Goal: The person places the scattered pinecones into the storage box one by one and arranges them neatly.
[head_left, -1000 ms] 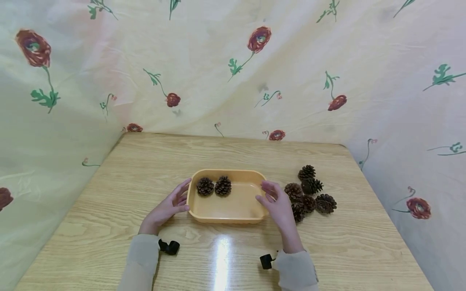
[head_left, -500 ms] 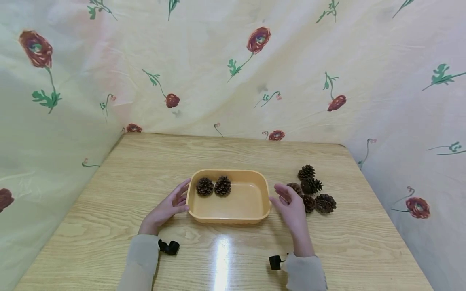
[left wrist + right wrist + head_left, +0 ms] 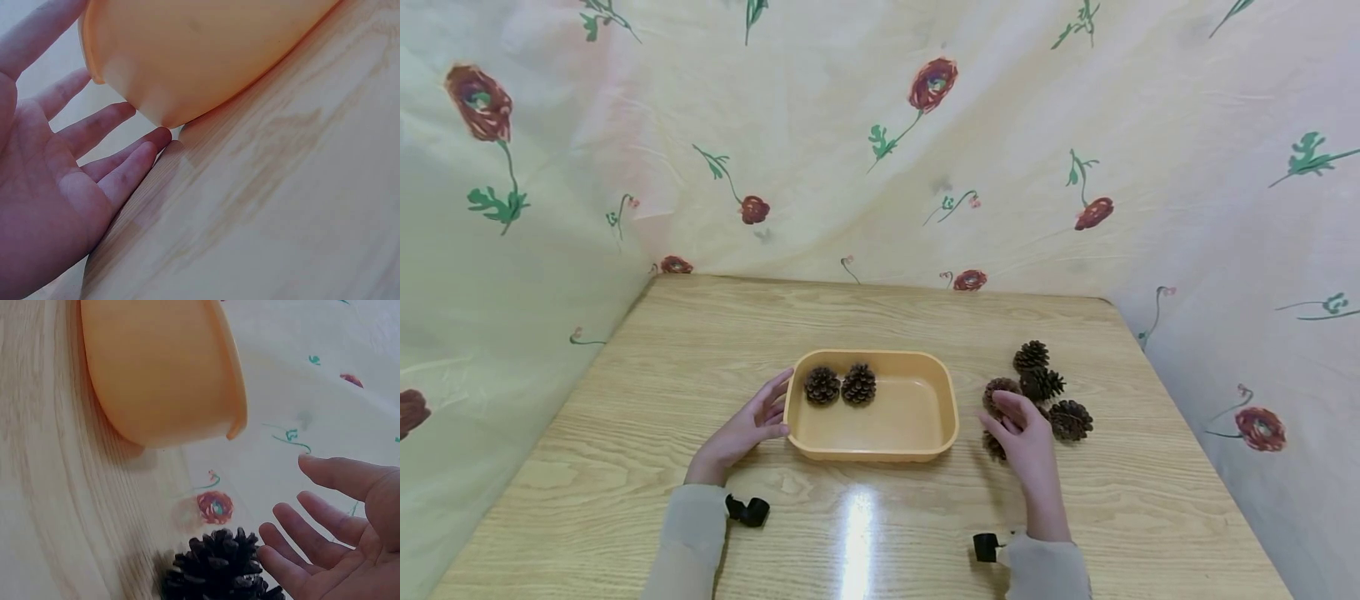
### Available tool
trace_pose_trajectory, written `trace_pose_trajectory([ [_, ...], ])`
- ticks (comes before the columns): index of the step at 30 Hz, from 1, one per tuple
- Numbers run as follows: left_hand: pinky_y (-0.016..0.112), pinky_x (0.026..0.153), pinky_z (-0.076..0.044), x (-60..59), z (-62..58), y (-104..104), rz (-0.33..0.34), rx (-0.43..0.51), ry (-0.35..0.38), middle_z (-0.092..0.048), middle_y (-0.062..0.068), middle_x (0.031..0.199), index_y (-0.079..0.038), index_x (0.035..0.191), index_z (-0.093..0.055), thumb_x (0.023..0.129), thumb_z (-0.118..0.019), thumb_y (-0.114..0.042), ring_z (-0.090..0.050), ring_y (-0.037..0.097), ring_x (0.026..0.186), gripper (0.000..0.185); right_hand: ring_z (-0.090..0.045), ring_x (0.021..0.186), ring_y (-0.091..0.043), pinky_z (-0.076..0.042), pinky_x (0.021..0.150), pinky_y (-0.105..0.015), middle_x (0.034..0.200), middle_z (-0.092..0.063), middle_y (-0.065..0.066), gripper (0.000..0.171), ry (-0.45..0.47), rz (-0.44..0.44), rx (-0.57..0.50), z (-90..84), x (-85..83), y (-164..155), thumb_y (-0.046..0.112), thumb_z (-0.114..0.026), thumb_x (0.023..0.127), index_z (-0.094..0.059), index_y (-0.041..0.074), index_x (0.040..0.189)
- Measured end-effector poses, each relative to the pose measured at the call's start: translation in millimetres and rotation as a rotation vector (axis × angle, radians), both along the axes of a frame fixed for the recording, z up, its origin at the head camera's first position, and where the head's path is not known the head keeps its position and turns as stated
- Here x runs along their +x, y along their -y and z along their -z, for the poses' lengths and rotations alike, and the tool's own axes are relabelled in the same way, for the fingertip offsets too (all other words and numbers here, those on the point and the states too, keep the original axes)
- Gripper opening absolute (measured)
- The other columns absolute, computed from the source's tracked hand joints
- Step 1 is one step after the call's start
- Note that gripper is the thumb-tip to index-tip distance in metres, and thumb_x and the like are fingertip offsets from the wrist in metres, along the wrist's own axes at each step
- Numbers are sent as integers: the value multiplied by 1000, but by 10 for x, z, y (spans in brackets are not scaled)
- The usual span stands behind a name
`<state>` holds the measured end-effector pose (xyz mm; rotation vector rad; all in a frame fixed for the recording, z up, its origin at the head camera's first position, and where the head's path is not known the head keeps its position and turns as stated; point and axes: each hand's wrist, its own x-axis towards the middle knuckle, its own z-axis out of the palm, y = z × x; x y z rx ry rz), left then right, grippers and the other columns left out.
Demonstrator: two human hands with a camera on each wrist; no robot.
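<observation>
An orange-yellow plastic tray (image 3: 872, 456) stands on the table with two brown pine cones, one (image 3: 822, 386) by the other (image 3: 859, 384), in its left half. My left hand (image 3: 745, 427) lies at the tray's left end, fingers loosely spread along the outer wall (image 3: 181, 56); the fingertips are at the wall, but firm contact is hard to tell. My right hand (image 3: 1026, 433) hovers over the near-left side of a group of pine cones (image 3: 1070, 420), partly covering some. In the right wrist view its fingers are extended beside a pine cone (image 3: 219, 565), holding nothing.
The wooden table (image 3: 737, 325) has a glare streak near its front. A flower-printed cloth (image 3: 820, 125) hangs behind and along both sides. Black cameras sit at each wrist, the left one (image 3: 749, 511) and the right one (image 3: 986, 547).
My right hand has moved right, from over the tray's right end to the pine cone group, with its fingers empty. The left hand, the tray and its two pine cones have stayed put.
</observation>
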<state>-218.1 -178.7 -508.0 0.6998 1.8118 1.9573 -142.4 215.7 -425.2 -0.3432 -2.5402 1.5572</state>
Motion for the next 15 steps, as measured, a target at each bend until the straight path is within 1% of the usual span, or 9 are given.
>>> trace_pose_trajectory([
  [2, 38, 111, -22, 4, 5, 5, 2, 0, -2, -11, 12, 154, -24, 149, -12, 86, -60, 2, -19, 37, 137, 84, -44, 124, -23, -38, 104, -34, 131, -50, -15, 49, 2, 3, 6, 5, 19, -13, 19, -66, 86, -48, 2, 128],
  [10, 37, 111, -24, 16, 24, 29, 7, 6, -8, -11, 12, 154, -24, 149, -12, 86, -59, 2, -19, 37, 137, 83, -44, 125, -24, -37, 104, -34, 132, -49, -16, 45, 11, 28, 47, 5, 91, -60, 8, -63, 87, -47, 2, 129],
  [13, 35, 111, -25, 21, 31, 37, 9, 9, -8, -12, 12, 154, -24, 149, -12, 86, -60, 2, -19, 37, 137, 83, -43, 125, -26, -37, 104, -35, 133, -48, -18, 45, 20, 33, 52, 7, 123, -93, 8, -62, 88, -46, 0, 129],
  [15, 35, 111, -25, 25, 36, 42, 11, 12, -7, -12, 12, 154, -24, 149, -12, 86, -60, 2, -19, 37, 137, 83, -43, 125, -26, -38, 103, -32, 133, -48, -18, 45, 31, 43, 62, 9, 148, -116, 9, -61, 88, -46, 1, 130],
])
